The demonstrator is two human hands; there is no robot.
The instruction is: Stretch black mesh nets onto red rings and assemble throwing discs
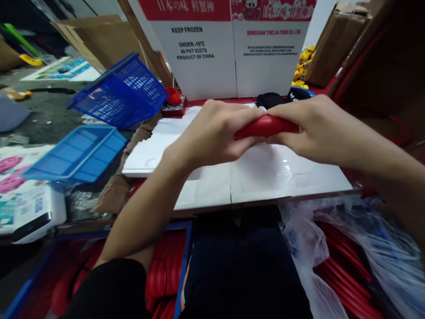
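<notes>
Both hands grip one smooth red plastic piece [267, 126], held edge-on above the white work surface [255, 177]. My left hand [221, 130] is closed on its left end, thumb below and fingers above. On the right end, my right hand [305, 126] is closed in the same way. The fingertips of the two hands nearly meet in the middle. What kind of part it is cannot be made out, since the hands cover its ends. Behind it lies a black cloth-like item [270, 100].
A printed white carton [206, 73] stands at the back. A tilted blue basket [122, 91] and a light-blue tray [79, 153] are to the left. Below, red parts fill a blue crate [187, 257] and a clear plastic bag [302, 248]. Yellow pieces [303, 62] sit back right.
</notes>
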